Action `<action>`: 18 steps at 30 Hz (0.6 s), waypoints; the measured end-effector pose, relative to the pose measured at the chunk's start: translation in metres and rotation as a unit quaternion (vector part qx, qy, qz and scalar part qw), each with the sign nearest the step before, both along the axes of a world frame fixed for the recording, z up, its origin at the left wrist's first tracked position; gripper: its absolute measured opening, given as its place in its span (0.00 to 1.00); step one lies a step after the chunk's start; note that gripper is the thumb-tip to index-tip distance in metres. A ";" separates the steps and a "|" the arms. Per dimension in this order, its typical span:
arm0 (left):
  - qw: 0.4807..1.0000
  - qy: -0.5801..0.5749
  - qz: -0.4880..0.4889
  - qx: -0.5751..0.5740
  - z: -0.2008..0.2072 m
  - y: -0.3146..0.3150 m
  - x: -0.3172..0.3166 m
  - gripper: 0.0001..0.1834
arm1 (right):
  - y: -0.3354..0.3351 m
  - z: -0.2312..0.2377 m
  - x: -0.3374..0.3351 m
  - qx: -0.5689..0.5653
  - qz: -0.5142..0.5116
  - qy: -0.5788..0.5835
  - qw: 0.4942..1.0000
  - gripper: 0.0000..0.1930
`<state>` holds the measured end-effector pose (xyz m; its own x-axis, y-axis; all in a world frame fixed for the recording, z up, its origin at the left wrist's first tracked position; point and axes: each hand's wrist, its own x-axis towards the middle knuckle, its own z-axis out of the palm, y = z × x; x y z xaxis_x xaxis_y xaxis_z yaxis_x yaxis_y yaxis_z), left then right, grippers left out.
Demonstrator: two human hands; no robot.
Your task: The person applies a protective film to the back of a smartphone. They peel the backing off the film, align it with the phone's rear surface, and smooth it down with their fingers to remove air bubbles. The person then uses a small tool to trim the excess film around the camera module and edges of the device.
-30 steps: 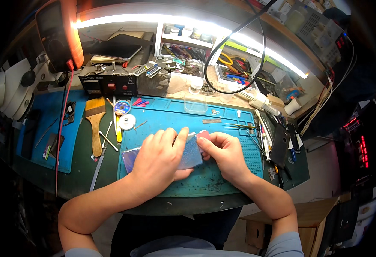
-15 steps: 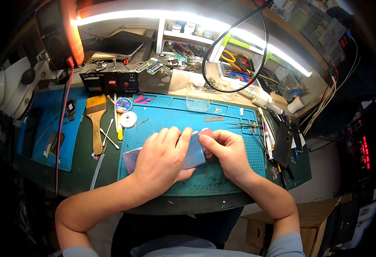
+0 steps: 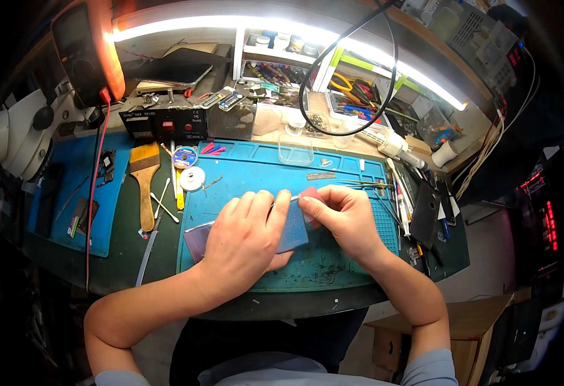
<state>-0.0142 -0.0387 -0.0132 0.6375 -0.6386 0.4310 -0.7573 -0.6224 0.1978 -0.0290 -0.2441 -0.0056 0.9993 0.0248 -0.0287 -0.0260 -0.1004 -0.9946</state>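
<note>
My left hand (image 3: 240, 241) wraps over a flat, phone-sized slab (image 3: 297, 230), with the fingers across its top and the thumb tip showing at its near edge. The slab's right end looks blue; its left end is greyish purple and shiny. At the far right corner, my right hand (image 3: 349, 222) is closed in a pinch on a small pink-red tab (image 3: 308, 193). Whether the tab is fixed to the slab is hidden by my fingers. Both hands are above a blue work mat (image 3: 333, 273).
Left of the mat lie a wide brush (image 3: 144, 183), cotton swabs (image 3: 164, 204), a metal blade (image 3: 147, 254) and a white spool (image 3: 192, 179). Tweezers (image 3: 365, 184) and a dark phone (image 3: 425, 212) lie right. A small clear tray (image 3: 296, 153) stands behind; a black cable loop (image 3: 303, 83) hangs above.
My right hand has turned slightly, and more of the pink-red tab shows above its fingertips. My left hand and the slab have stayed nearly in place.
</note>
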 end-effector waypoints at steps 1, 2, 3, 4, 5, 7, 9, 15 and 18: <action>1.000 -0.002 -0.001 0.000 0.000 0.000 0.000 0.48 | -0.001 0.002 0.001 -0.011 0.005 -0.002 1.000 0.09; 1.000 -0.005 -0.002 0.000 0.000 0.000 -0.001 0.48 | -0.003 0.002 0.002 -0.021 0.008 -0.005 1.000 0.09; 1.000 -0.007 -0.003 0.000 0.000 -0.001 -0.001 0.48 | -0.005 0.001 0.003 -0.031 0.012 -0.008 0.999 0.09; 1.000 -0.008 -0.003 0.002 0.000 -0.001 -0.001 0.48 | -0.006 0.001 0.005 -0.041 0.016 -0.011 0.999 0.09; 1.000 -0.009 -0.003 0.002 0.000 -0.001 -0.002 0.47 | -0.008 0.003 0.006 -0.041 0.024 -0.011 0.999 0.09; 0.999 -0.031 -0.007 0.000 0.000 -0.001 -0.002 0.44 | -0.011 0.006 0.007 -0.043 0.042 -0.010 0.998 0.10; 0.997 -0.072 -0.014 -0.005 0.001 -0.001 -0.001 0.38 | -0.016 0.008 0.011 -0.046 0.061 -0.005 0.997 0.10; 0.995 -0.099 -0.016 -0.008 0.001 -0.002 -0.002 0.37 | -0.020 0.025 0.020 -0.079 0.115 -0.001 0.990 0.09; 0.994 -0.109 -0.017 -0.008 0.001 -0.003 -0.004 0.36 | -0.025 0.032 0.025 -0.106 0.141 0.010 0.984 0.09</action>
